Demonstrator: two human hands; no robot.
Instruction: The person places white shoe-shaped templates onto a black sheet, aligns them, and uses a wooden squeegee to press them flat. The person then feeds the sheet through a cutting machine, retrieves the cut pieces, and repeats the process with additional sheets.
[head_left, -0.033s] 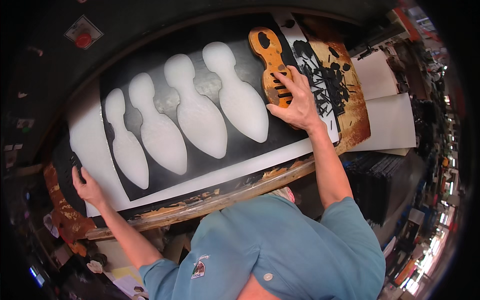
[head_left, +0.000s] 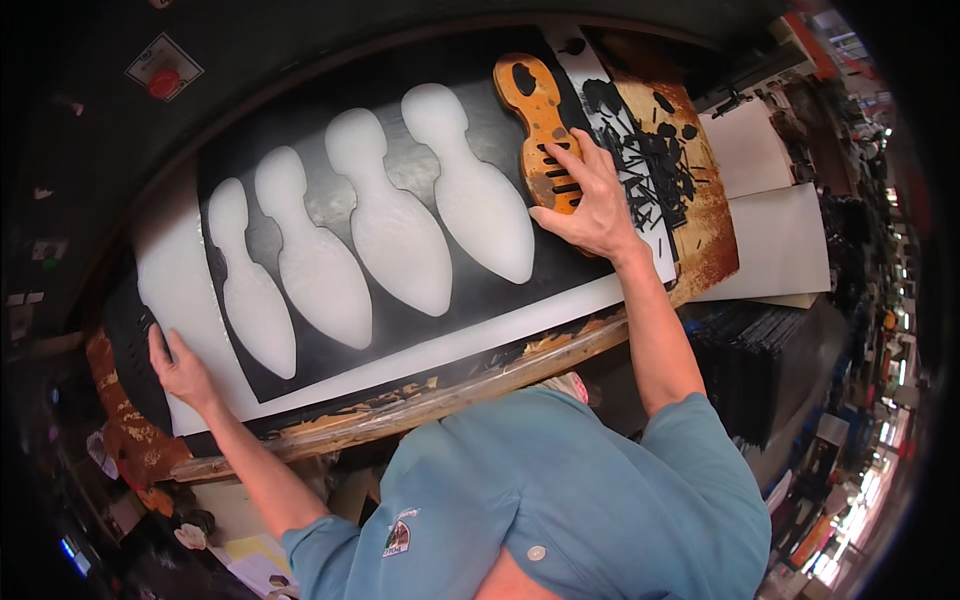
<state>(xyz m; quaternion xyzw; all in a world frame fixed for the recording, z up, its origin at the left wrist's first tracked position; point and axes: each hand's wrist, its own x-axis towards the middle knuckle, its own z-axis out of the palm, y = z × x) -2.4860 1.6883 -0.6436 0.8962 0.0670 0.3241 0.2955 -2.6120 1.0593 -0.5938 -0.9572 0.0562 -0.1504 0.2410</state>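
Observation:
My right hand [head_left: 595, 205] grips an orange, stained cutting die [head_left: 542, 115] shaped like a sole, with an oval hole and several slots. It lies on a black sheet [head_left: 395, 190] near the right end. Several sole-shaped cutouts [head_left: 402, 250] in that sheet show the white board [head_left: 175, 265] underneath. My left hand [head_left: 185, 375] rests at the board's left edge with fingers apart, beside a black slotted piece [head_left: 135, 340]. Whether its fingertips touch that piece is hard to tell.
Black scraps [head_left: 650, 165] lie in a heap right of the sheet, on a rust-stained surface [head_left: 715, 235]. A worn wooden edge [head_left: 420, 405] runs along the front. Stacked black sheets [head_left: 750, 370] stand at the right, below white sheets [head_left: 770, 240]. A red button [head_left: 163, 82] sits at the upper left.
My left hand has shifted slightly right and inward at the board's edge. My right hand stays on the cutting die. The whole scene sits a touch further left in the picture.

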